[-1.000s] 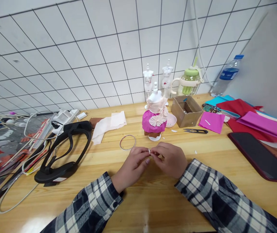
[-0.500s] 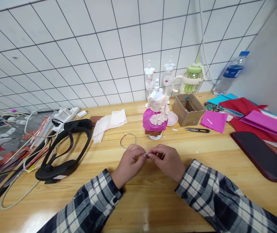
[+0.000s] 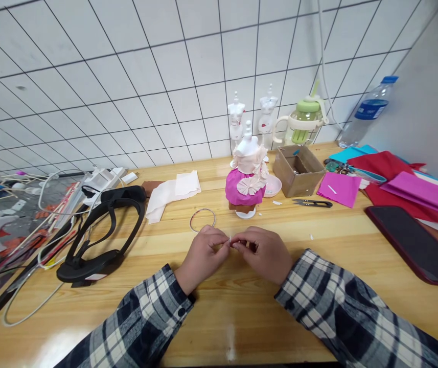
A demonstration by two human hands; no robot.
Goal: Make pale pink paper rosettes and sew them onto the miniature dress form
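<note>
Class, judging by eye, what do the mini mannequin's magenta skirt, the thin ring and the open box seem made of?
Magenta skirt: thin cloth or crepe paper, matte, going by its soft gathers.
Thin ring: probably polished metal, its narrow band looking silvery; glossy plastic is possible.
Open box: likely cardboard, brown and faintly glossy, with straight, stiff walls.

Single head view, facing forward-down over table (image 3: 237, 322).

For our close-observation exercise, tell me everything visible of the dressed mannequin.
The mannequin stands upright by its white base on the wooden table. Its white neck and shoulders are bare; below are a pale pink ruffled top, a puffed magenta skirt with a pleated pale rosette, and a brown hem, seemingly paper or cloth. Neither left hand nor right hand touches it.
</note>
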